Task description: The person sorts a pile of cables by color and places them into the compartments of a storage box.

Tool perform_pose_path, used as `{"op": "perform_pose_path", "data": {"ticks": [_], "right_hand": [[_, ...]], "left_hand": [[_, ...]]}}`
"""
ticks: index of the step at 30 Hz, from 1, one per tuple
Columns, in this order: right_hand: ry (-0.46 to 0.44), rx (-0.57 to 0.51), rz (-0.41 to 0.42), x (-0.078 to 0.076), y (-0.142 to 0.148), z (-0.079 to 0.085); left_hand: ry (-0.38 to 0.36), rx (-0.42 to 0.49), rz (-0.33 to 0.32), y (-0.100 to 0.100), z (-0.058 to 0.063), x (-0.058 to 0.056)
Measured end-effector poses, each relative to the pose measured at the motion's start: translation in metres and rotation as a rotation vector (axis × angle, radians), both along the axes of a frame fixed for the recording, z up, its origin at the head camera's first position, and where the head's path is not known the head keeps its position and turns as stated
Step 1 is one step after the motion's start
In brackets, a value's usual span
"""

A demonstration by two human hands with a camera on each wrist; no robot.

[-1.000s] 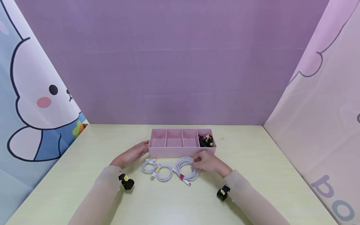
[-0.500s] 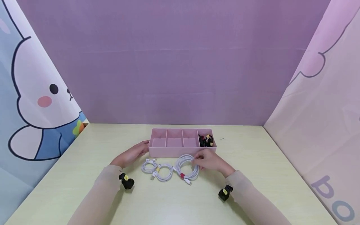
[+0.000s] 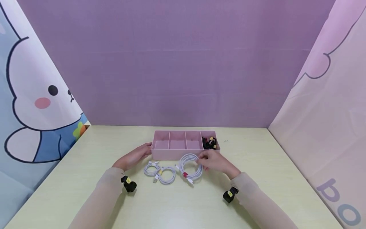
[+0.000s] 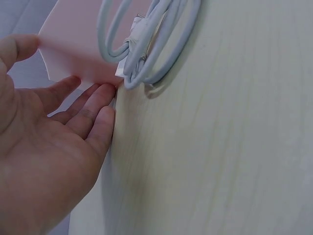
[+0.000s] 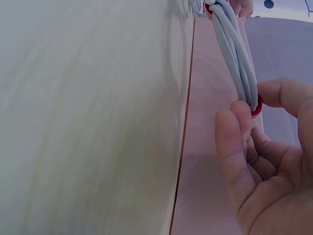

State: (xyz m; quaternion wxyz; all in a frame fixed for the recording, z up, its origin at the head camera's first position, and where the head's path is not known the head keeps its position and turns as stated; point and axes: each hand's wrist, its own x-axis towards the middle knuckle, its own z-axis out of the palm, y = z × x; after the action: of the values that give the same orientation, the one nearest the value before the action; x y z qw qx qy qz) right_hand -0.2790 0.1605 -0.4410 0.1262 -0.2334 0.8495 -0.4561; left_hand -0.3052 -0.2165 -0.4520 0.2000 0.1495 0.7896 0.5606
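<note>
My right hand (image 3: 214, 160) pinches a large coil of white cable (image 3: 181, 165) between thumb and fingertips. The coil is raised and tilted in front of the pink divided box (image 3: 171, 155). In the right wrist view, the bundled cable (image 5: 237, 58) has a red tie (image 5: 257, 107) beside the fingertips and another farther along. My left hand (image 3: 135, 156) touches the box's left end, its fingers (image 4: 100, 127) extended against the wall. Two smaller white cable coils (image 3: 167, 183) lie on the table before the box, one with a yellow tie.
The box's rightmost compartment holds a tangle of black cables or plugs (image 3: 211, 143); the other three show bare floors. The pale wooden table (image 3: 183, 206) ends at a purple backdrop (image 3: 180, 63), with printed curtains on both sides.
My right hand has lifted the large coil off the table and moved it slightly up and toward the box. My left hand has stayed at the box's end.
</note>
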Motion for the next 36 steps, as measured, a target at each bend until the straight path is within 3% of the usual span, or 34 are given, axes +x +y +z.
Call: {"op": "perform_pose_path", "data": {"ticks": [13, 19, 27, 31, 36], "right_hand": [[-0.012, -0.053, -0.028, 0.000, 0.001, 0.012], [-0.009, -0.071, -0.033, 0.000, 0.000, 0.017], [-0.020, -0.095, -0.067, 0.024, -0.010, 0.057], [-0.012, -0.100, -0.092, 0.020, -0.011, 0.055], [-0.012, -0.116, -0.111, 0.003, -0.007, 0.035]], "left_hand": [[-0.007, -0.031, 0.017, 0.000, -0.001, 0.000], [-0.007, 0.006, 0.005, 0.000, -0.003, -0.002], [-0.014, 0.009, 0.006, 0.000, -0.002, -0.001], [-0.009, 0.006, 0.000, 0.000, -0.002, -0.001], [0.004, -0.002, -0.003, 0.001, -0.003, -0.001]]}}
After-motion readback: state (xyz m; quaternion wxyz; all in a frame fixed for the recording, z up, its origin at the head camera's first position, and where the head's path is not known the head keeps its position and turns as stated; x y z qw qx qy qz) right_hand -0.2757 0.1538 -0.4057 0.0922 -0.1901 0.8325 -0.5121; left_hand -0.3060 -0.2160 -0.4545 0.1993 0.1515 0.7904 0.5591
